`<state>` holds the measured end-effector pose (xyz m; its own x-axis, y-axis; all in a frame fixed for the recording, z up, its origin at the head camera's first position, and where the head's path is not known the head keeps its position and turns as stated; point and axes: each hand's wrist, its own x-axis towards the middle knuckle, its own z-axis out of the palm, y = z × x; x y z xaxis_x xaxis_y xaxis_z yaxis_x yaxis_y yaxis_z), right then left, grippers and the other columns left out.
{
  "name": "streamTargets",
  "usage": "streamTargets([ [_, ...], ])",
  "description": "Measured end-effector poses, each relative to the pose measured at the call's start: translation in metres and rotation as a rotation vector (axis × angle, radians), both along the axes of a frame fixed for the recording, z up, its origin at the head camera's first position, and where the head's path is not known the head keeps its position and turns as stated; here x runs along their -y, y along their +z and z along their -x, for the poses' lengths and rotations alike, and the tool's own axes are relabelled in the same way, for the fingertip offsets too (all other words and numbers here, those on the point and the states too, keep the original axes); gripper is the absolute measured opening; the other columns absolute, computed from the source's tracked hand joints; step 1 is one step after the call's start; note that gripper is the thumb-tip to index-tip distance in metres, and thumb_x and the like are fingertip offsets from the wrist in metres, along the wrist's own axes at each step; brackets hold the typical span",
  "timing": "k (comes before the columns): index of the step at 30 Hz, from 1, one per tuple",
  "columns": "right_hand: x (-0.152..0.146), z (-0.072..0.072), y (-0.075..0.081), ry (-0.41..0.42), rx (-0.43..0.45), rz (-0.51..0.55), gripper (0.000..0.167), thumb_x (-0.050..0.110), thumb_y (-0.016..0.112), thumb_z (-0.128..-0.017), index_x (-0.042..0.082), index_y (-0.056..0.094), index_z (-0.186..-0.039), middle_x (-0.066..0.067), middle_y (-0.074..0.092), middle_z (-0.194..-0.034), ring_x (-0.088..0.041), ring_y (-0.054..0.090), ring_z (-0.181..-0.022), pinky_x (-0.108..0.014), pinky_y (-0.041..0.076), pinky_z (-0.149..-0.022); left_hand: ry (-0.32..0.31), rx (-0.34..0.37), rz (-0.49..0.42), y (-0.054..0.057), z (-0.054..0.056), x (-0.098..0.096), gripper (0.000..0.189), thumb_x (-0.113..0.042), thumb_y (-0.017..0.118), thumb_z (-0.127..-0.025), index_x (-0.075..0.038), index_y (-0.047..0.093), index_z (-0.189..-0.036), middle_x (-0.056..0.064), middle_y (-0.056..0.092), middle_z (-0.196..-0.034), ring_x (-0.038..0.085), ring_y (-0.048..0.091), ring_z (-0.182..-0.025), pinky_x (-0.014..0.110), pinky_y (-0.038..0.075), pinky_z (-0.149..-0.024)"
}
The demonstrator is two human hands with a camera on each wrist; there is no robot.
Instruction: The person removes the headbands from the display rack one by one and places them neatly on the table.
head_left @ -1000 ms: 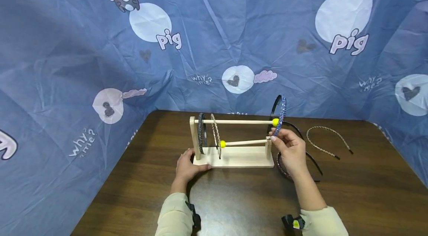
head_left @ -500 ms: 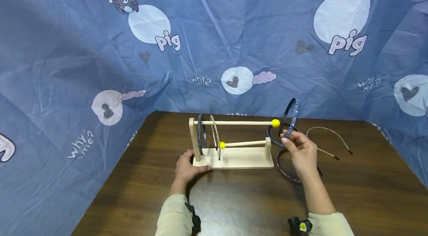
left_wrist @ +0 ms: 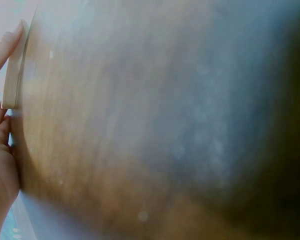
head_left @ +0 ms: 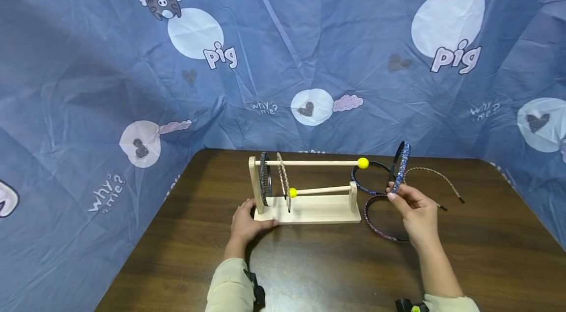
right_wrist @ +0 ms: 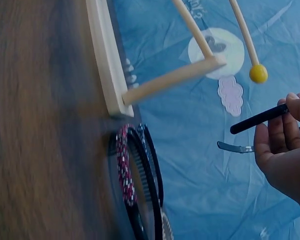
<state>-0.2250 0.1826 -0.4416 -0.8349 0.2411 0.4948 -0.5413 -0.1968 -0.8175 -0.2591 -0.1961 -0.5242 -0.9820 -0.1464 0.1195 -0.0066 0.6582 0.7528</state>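
Observation:
My right hand (head_left: pixel 419 213) pinches a blue glittery headband (head_left: pixel 405 159) near its lower end, in the air right of a wooden headband stand (head_left: pixel 316 211). In the right wrist view, the headband's dark ends (right_wrist: pixel 257 120) stick out past the fingers. My left hand (head_left: pixel 247 227) grips the left end of the stand's base, thumb along the front edge; its other fingers are partly hidden. On the stand's upper rod (head_left: pixel 323 163) hang a dark sparkly headband (head_left: pixel 264 179) and a braided beige headband (head_left: pixel 284 179) at the left.
Right of the stand lie another blue headband (head_left: pixel 360 185), a pink-red sparkly headband (head_left: pixel 375 227) and a braided headband (head_left: pixel 435 172). Yellow balls (head_left: pixel 363 163) cap the rods. A blue printed cloth (head_left: pixel 309 56) hangs behind the brown table (head_left: pixel 309 268).
My right hand has carried the blue headband right and slightly down, away from the upper rod's yellow ball. My left hand keeps its place on the base.

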Motion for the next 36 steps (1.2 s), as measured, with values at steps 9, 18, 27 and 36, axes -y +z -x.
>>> streamTargets([
  [9,-0.057,0.027,-0.064,0.095,-0.035,-0.004,0.025,-0.013,0.065,-0.079,-0.011,0.064,-0.104,-0.019,0.066,-0.103,-0.019,0.065,-0.088,-0.021,0.051,-0.071,-0.009,-0.005,-0.003,0.002,-0.001,0.000,0.081,-0.036,0.088,-0.053,-0.005,0.057,-0.122,0.017,0.050,-0.131,0.036,0.035,-0.128,0.046,0.016,-0.109],
  [18,-0.096,0.033,-0.100,-0.071,0.134,-0.123,0.031,-0.005,0.071,-0.077,-0.011,0.063,-0.106,-0.020,0.064,-0.106,-0.020,0.064,-0.092,-0.022,0.052,-0.071,-0.013,-0.013,0.002,0.002,-0.001,0.000,0.077,-0.037,0.088,-0.053,-0.007,0.059,-0.118,0.015,0.052,-0.129,0.035,0.036,-0.127,0.046,0.016,-0.109],
  [27,-0.120,0.021,-0.096,-0.037,0.195,-0.248,0.031,-0.003,0.071,-0.078,-0.012,0.063,-0.106,-0.013,0.067,-0.105,-0.017,0.064,-0.093,-0.019,0.051,-0.073,-0.008,0.000,0.003,0.002,-0.001,-0.001,0.081,-0.036,0.088,-0.054,-0.005,0.056,-0.122,0.018,0.049,-0.132,0.037,0.034,-0.128,0.047,0.017,-0.109],
  [36,-0.102,-0.025,-0.030,-0.036,0.350,-0.593,0.017,0.002,0.070,-0.081,-0.006,0.068,-0.096,0.013,0.067,-0.090,0.001,0.057,-0.087,-0.013,0.046,-0.069,-0.006,0.004,-0.003,0.002,-0.002,0.000,0.082,-0.036,0.088,-0.054,-0.006,0.056,-0.122,0.018,0.048,-0.133,0.039,0.033,-0.128,0.050,0.018,-0.108],
])
